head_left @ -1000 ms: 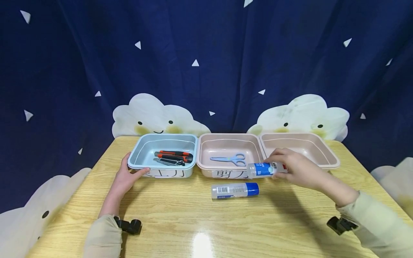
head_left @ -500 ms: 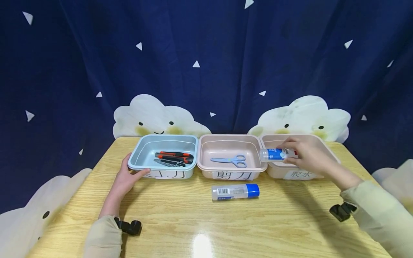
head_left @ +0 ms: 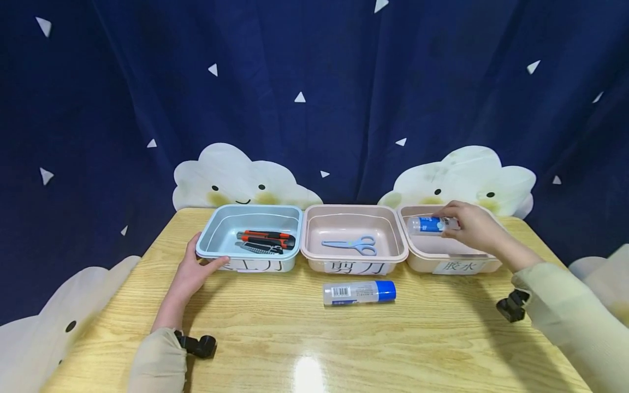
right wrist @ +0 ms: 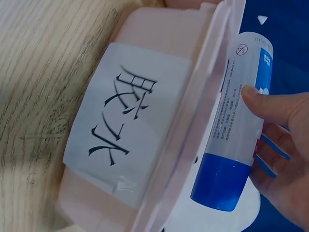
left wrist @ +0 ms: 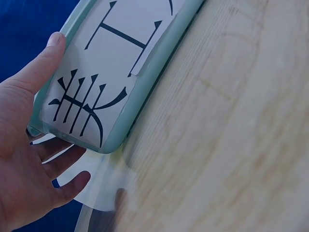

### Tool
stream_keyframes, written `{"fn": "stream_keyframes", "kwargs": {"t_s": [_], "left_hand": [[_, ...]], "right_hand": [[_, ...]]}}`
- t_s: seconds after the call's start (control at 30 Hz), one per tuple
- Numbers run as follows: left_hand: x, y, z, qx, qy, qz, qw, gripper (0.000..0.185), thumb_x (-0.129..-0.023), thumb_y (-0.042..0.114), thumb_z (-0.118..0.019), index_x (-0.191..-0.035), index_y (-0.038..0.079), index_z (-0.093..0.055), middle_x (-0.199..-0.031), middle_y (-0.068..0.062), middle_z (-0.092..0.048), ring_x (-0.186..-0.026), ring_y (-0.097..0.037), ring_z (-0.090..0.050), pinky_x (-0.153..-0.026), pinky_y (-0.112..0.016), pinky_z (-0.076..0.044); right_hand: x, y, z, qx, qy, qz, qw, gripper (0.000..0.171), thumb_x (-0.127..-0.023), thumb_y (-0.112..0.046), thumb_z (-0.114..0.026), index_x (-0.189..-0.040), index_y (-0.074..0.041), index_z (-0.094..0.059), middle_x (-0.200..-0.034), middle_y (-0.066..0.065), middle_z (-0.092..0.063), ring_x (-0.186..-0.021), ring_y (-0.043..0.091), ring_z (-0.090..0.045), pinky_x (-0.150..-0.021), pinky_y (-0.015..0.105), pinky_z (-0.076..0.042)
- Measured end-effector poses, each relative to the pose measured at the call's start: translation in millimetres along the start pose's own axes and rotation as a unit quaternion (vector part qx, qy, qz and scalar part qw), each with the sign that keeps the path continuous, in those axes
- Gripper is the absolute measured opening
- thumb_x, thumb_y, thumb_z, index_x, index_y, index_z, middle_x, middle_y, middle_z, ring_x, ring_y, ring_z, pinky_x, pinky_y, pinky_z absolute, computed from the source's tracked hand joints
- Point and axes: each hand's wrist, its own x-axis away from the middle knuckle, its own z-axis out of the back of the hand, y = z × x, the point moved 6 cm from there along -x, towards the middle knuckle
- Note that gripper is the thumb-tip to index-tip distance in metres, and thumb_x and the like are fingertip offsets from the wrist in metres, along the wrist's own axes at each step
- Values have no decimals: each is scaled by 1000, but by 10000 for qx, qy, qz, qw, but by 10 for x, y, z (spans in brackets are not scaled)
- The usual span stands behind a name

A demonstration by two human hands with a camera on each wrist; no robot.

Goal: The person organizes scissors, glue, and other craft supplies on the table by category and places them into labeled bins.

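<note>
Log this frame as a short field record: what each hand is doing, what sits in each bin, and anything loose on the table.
left hand: rests against the front left corner of the pale blue plastic bin
right hand: holds a clear blue-capped glue bottle sideways over the right pink plastic bin
pale blue plastic bin contents: orange-and-black utility knives
middle pink plastic bin contents: light blue scissors
loose on wooden table: second blue-capped glue bottle, lying on its side
</note>
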Motion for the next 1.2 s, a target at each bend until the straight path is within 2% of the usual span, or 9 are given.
{"fn": "stream_keyframes", "kwargs": {"t_s": [0.23,0.47,0.67,0.7,0.9,1.0,1.1,1.2], "left_hand": [[-13,-21,0,-15,1,18,10000,104,-77,39,-71,-147,13,1,-146,-20,-21,-132,-38,-23,-105,-55,-19],[-10,-9,3,-56,0,18,10000,103,-77,38,-71,-146,12,2,-146,-21,-22,-131,-38,-24,-105,-55,-19],[-6,6,1,-117,1,24,9999,103,-78,37,-70,-146,12,3,-146,-21,-21,-131,-38,-23,-106,-55,-19],[-8,7,-2,-110,4,9,9999,102,-78,37,-70,-146,12,2,-146,-21,-21,-131,-38,-24,-106,-55,-19],[-16,-28,-3,-110,29,20,9999,103,-77,39,-71,-147,13,0,-145,-20,-23,-130,-38,-25,-105,-55,-21],[-13,-39,-4,-115,20,83,9999,104,-76,40,-71,-147,14,1,-146,-20,-23,-131,-37,-25,-105,-55,-20],[-11,-40,-3,-102,9,115,9999,104,-76,40,-71,-147,15,2,-146,-20,-23,-131,-37,-25,-105,-55,-20],[-10,-37,2,-76,11,126,9999,104,-76,41,-71,-147,16,2,-146,-19,-23,-131,-37,-25,-105,-55,-20]], "right_hand": [[-69,249,-163,24,-255,-602,9979,41,-72,-12,-72,-112,-3,-64,-100,13,-61,-81,25,-56,-71,46,-43],[-149,412,-330,497,-542,-864,9935,36,-75,-20,-69,-109,-11,-66,-96,6,-62,-72,21,-53,-69,45,-43],[-216,518,-551,-464,-701,-737,9937,38,-72,-1,-64,-110,2,-64,-99,17,-63,-75,21,-53,-71,41,-46],[-216,536,-575,-537,-679,-752,9934,36,-71,1,-63,-107,2,-65,-95,16,-63,-74,21,-53,-68,39,-46],[-176,637,-674,-931,-790,-1371,9830,30,-70,5,-60,-98,-4,-65,-86,9,-60,-75,23,-50,-65,32,-41],[-209,634,-723,-1063,-787,-1123,9848,39,-67,6,-64,-104,-1,-65,-89,11,-63,-77,24,-52,-67,34,-44],[-267,614,-757,-949,-656,-582,9916,45,-62,8,-68,-106,2,-65,-91,16,-64,-79,25,-55,-72,41,-47],[-302,619,-769,-729,-470,-238,9959,46,-58,9,-70,-103,2,-66,-94,18,-64,-82,27,-56,-77,46,-46]]}}
